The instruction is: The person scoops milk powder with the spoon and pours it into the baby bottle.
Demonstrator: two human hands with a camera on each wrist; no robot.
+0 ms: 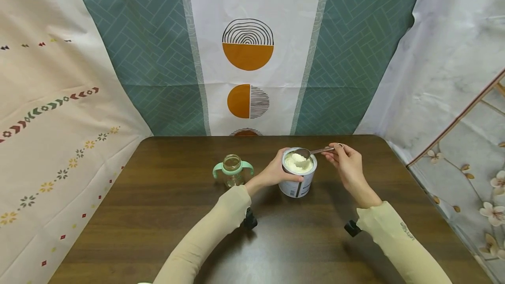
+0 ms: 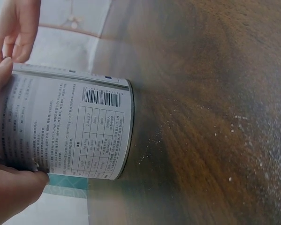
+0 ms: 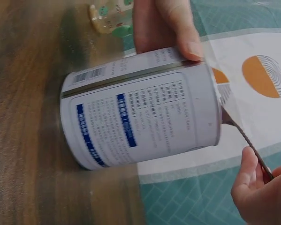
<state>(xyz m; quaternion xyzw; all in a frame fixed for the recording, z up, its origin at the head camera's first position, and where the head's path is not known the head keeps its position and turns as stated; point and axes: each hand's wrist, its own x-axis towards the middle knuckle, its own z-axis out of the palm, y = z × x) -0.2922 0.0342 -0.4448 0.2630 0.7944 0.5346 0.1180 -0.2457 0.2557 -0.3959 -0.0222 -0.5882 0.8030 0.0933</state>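
A tin (image 1: 297, 182) of pale powder stands mid-worktop (image 1: 158, 214). The left hand (image 1: 274, 171) wraps its side, likely to steady it, while the right hand (image 1: 347, 163) pinches a spoon (image 1: 311, 152) heaped with powder over the open top. A handled bottle (image 1: 232, 170) waits just left.

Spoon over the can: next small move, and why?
Probably lift the spoon clear and carry it left to the open bottle: it is heaped with powder above the can, pinched by the right hand, while the left hand steadies the can.
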